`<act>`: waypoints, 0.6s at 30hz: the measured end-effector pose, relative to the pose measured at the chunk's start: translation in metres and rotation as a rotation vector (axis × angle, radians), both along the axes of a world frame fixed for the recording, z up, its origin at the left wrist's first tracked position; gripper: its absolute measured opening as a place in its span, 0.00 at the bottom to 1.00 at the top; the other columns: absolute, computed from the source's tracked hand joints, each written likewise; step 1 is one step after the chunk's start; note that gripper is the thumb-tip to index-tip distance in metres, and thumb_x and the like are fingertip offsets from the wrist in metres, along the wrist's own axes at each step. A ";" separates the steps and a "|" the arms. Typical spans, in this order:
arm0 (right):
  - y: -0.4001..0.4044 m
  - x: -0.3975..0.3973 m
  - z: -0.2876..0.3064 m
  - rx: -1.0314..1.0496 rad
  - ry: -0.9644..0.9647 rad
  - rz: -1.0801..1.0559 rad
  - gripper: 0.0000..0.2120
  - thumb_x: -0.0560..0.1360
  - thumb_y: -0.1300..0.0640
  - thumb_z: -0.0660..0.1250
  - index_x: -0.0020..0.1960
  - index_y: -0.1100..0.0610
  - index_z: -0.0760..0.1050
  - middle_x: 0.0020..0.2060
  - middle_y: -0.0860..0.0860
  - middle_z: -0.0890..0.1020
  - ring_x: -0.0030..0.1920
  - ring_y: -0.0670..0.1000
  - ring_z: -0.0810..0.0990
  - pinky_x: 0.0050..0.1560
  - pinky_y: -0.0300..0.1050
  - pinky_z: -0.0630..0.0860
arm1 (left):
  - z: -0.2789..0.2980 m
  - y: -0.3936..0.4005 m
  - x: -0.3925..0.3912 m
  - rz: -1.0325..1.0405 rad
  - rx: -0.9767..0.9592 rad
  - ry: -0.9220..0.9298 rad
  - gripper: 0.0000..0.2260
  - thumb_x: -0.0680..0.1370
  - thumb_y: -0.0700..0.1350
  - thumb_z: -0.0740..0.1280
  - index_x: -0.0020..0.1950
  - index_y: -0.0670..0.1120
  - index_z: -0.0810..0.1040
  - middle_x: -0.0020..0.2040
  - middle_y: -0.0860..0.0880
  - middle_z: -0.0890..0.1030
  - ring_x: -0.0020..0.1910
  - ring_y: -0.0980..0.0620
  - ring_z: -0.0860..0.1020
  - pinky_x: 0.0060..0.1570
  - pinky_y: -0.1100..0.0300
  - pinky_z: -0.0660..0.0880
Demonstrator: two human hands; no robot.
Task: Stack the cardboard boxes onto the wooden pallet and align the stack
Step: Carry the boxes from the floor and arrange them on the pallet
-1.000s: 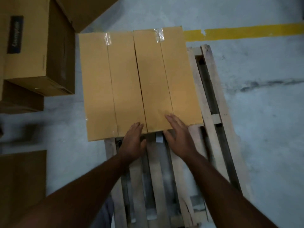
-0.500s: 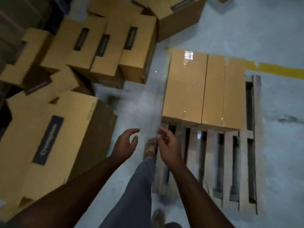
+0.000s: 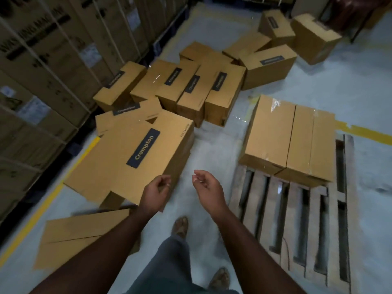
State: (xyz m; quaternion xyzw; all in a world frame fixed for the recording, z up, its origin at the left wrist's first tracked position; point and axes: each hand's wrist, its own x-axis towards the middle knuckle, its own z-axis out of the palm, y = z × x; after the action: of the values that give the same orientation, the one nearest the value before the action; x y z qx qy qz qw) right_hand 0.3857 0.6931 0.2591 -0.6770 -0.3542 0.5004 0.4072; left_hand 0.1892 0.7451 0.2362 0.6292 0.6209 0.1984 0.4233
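Two long cardboard boxes (image 3: 288, 141) lie side by side on the far end of the wooden pallet (image 3: 297, 225) at the right. A large labelled box (image 3: 135, 160) lies tilted on the floor just beyond my left hand (image 3: 156, 193). My right hand (image 3: 206, 187) hangs over the bare floor between that box and the pallet. Both hands are empty with loosely curled fingers and touch nothing. Another box (image 3: 80, 236) lies at the lower left.
Several loose labelled boxes (image 3: 191, 85) are scattered on the floor ahead. Strapped stacks of big cartons (image 3: 53, 60) line the left wall. Yellow floor lines (image 3: 364, 130) run at right and left. My feet (image 3: 180, 227) stand on the grey floor.
My hands left the boxes on the pallet and drew back. The view swung left toward the loose boxes, and I stepped off to the pallet's left side.
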 end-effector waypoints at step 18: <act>0.150 -0.242 -0.207 -0.440 0.003 -0.008 0.54 0.76 0.51 0.76 0.85 0.57 0.39 0.84 0.53 0.47 0.82 0.55 0.57 0.79 0.49 0.62 | -0.181 0.183 -0.214 0.107 -0.469 0.425 0.49 0.70 0.58 0.80 0.81 0.41 0.58 0.79 0.40 0.66 0.77 0.38 0.65 0.75 0.39 0.62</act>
State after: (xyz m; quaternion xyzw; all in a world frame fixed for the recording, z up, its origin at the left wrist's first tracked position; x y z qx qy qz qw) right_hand 0.1442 0.8429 0.0525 -0.7500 -0.2335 0.5651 0.2522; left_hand -0.0250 0.9277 0.0549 0.5085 0.7564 -0.0642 0.4064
